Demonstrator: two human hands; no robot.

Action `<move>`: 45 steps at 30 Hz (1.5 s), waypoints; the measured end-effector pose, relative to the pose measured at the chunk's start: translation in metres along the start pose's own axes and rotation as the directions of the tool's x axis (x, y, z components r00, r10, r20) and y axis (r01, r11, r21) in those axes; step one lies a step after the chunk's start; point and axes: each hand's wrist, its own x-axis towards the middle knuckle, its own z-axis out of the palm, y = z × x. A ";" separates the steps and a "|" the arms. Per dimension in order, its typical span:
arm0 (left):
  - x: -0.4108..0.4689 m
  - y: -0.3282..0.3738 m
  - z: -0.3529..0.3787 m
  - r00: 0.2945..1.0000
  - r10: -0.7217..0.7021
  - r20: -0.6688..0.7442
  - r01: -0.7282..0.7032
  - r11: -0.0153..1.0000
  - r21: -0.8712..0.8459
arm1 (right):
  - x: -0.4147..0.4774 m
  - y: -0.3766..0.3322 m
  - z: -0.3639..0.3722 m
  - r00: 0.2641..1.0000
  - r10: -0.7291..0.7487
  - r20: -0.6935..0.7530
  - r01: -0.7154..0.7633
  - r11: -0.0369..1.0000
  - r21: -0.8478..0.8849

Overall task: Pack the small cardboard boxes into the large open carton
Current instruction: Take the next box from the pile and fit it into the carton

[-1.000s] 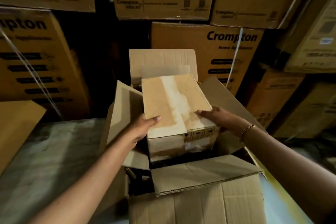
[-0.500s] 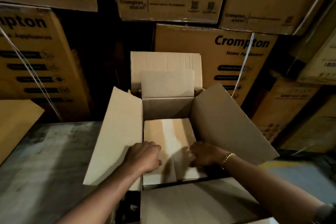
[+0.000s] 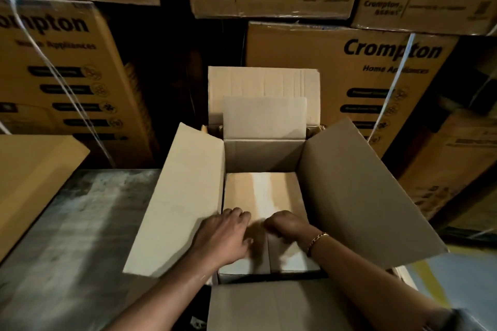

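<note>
The large open carton [image 3: 357, 196] stands in front of me with its flaps spread out to all sides. A small cardboard box [image 3: 262, 193] with a pale tape strip along its top lies flat inside it, filling the carton's width. My left hand [image 3: 223, 236] rests knuckles-up on the near left of the small box's top, fingers bent down onto it. My right hand [image 3: 287, 226], with a gold bracelet at the wrist, sits beside it on the near right, fingers curled; what the fingertips do is hidden.
Stacked printed Crompton cartons [image 3: 376, 75] wall in the back and right. A grey, scuffed table surface [image 3: 67, 236] lies to the left, with a flat brown cardboard sheet [image 3: 29, 183] at its far left edge.
The small box, held above the carton a second ago, went down inside and now lies flat. Both hands followed it down and have drawn closer together on its near end.
</note>
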 end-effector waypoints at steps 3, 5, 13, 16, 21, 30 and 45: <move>0.007 0.003 -0.001 0.996 -0.084 0.019 0.085 0.994 -0.065 | -0.006 0.001 0.006 0.997 -0.072 0.014 0.070 0.991 0.114; 0.014 0.010 0.004 0.987 -0.104 0.126 0.112 0.992 -0.058 | -0.002 0.011 0.010 0.987 -0.152 -0.047 0.147 0.983 -0.107; 0.037 0.040 0.029 0.908 -0.187 0.375 0.168 0.982 0.083 | 0.000 0.030 0.013 0.985 -0.116 -0.130 0.027 0.837 -0.546; 0.038 0.043 0.035 0.900 -0.213 0.380 0.181 0.976 0.119 | 0.001 0.029 0.017 0.982 -0.125 -0.139 0.013 0.788 -0.616; 0.039 0.044 0.041 0.895 -0.206 0.395 0.130 0.969 0.212 | 0.006 0.023 0.013 0.994 -0.098 -0.046 0.033 0.682 -0.731; 0.045 0.052 0.041 0.858 -0.219 0.465 0.046 0.934 0.355 | 0.020 0.014 0.028 0.988 -0.090 -0.124 -0.055 0.543 -0.838; 0.041 0.032 0.033 0.924 -0.237 0.301 0.312 0.922 -0.231 | -0.011 0.004 -0.003 0.955 -0.261 -0.139 0.015 0.511 -0.859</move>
